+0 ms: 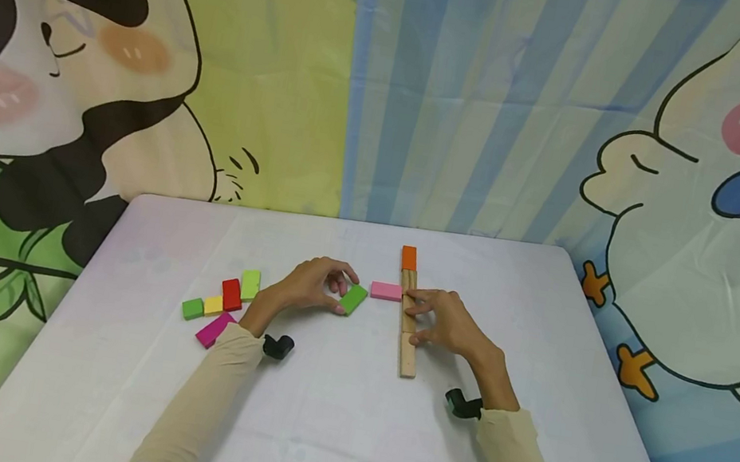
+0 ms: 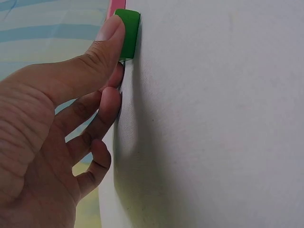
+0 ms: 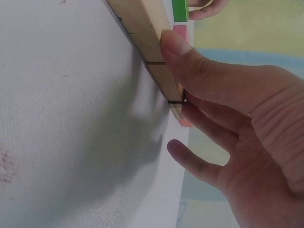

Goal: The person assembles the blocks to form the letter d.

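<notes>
Between thumb and fingers, my left hand (image 1: 312, 285) pinches a green block (image 1: 352, 300) close over the white tabletop. That block (image 2: 131, 34) sits under the thumb tip in the left wrist view. Just right of it lies a pink block (image 1: 385, 291), its end up against a line of plain wooden blocks (image 1: 407, 358). An orange block (image 1: 408, 258) caps the far end of this line. My right hand (image 1: 446, 320) touches the middle of the line with spread fingers, the thumb (image 3: 175, 43) resting along a wooden block's edge.
Left of my left forearm lies a loose group of blocks: light green (image 1: 250, 285), red (image 1: 232, 295), yellow (image 1: 214, 306), green (image 1: 192, 308) and magenta (image 1: 213, 330). The white table (image 1: 309, 431) ends at a printed curtain (image 1: 477, 103) behind.
</notes>
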Motion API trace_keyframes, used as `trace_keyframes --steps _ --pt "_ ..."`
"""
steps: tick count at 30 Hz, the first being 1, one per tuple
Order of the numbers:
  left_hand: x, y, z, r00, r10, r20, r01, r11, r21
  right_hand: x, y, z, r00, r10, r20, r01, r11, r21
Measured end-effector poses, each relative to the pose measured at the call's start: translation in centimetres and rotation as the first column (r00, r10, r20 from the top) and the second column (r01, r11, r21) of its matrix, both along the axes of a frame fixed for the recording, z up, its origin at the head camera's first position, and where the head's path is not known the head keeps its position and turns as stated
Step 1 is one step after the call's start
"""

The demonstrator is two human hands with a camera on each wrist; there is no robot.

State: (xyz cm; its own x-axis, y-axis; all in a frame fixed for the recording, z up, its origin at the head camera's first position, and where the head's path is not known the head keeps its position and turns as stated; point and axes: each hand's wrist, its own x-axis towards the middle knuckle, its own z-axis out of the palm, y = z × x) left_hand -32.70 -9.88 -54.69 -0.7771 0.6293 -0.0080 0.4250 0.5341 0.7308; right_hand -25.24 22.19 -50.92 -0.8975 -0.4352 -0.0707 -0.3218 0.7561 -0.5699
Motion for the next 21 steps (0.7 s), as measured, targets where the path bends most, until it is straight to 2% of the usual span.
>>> trace_keyframes --steps 13,21 --pt "-0.08 0.02 0.18 1.0 -0.018 -0.011 0.018 1.0 -0.013 -0.04 0.0 -0.25 1.0 -0.006 -0.002 0.006 1.0 -0.01" --pt "-0.1 0.08 -0.08 0.999 -0.022 -0.027 0.022 1.0 -0.012 0.03 0.03 -0.21 1.0 0.0 -0.003 0.0 1.0 -0.004"
